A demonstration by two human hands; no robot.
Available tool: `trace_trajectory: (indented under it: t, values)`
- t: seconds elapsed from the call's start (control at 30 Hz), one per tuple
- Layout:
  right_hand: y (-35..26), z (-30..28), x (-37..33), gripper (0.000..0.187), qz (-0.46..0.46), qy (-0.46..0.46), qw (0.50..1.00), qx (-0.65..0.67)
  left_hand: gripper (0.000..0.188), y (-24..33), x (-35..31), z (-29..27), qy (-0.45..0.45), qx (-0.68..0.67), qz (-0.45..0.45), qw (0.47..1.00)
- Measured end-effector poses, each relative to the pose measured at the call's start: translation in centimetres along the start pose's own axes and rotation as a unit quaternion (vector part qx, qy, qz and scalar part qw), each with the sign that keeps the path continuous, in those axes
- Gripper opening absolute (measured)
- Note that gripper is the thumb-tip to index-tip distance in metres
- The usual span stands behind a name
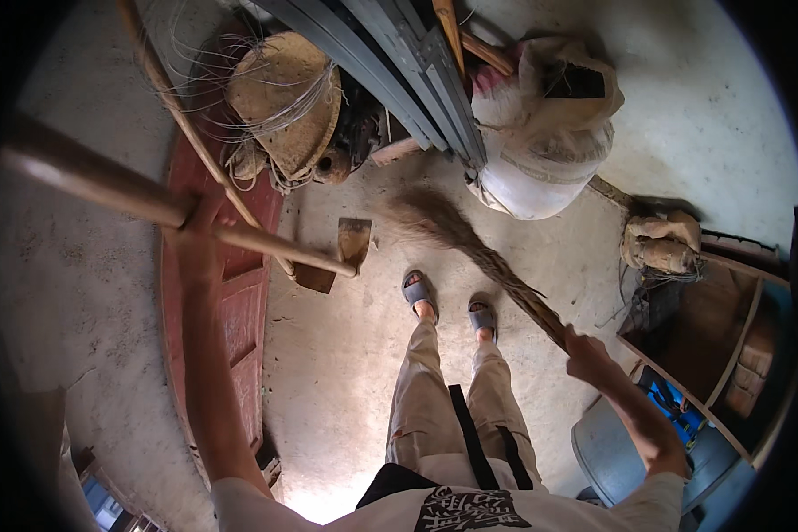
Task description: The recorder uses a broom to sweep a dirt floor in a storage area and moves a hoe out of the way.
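Note:
My left hand is wrapped round a long wooden handle, which slants from the upper left down toward the middle. At its lower end is a flat, rusty metal blade, so it looks like a hoe. My right hand grips the thin end of a straw broom. The broom's bristles are spread just above the floor and smeared by motion. Beside the held hoe, another curved wooden pole leans on a red wooden panel, with a second dark blade near its foot.
The red panelled board stands at the left wall. Ahead are a round woven basket lid with loose wire, grey metal bars and a white sack. At right are a wooden cabinet and a grey-blue bin.

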State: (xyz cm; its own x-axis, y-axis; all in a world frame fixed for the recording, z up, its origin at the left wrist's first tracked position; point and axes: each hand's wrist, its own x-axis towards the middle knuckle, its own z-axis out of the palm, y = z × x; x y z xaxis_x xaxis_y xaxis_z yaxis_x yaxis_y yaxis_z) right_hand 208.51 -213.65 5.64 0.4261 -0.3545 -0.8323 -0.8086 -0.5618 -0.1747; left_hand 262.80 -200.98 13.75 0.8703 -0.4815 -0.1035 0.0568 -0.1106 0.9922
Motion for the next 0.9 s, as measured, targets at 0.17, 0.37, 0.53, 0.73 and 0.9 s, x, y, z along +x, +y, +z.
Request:
trace_trajectory:
  t: [0.17,0.37,0.53,0.73,0.9]
  values:
    - [1.4,1.6,-4.8,0.041,0.134,-0.009,0.989,0.059,0.014,-1.4,3.9,5.6,-0.119,-0.045,0.053,0.99]
    - [0.0,4.8,-4.5,0.035,0.151,-0.01,0.984,0.093,0.018,-3.1,10.9,8.9,-0.25,-0.045,0.094,0.962]
    - [-2.3,4.2,-5.2,0.037,0.166,-0.041,0.977,0.131,0.017,-3.1,14.4,11.2,-0.291,0.0,0.045,0.956]
    - [-4.6,3.0,-4.8,0.039,0.179,-0.066,0.967,0.166,0.024,-6.2,14.6,13.0,-0.208,-0.024,0.017,0.978]
    - [-5.4,2.8,-3.8,0.037,0.186,-0.06,0.967,0.163,0.042,-5.3,16.0,11.9,-0.184,0.099,0.093,0.973]
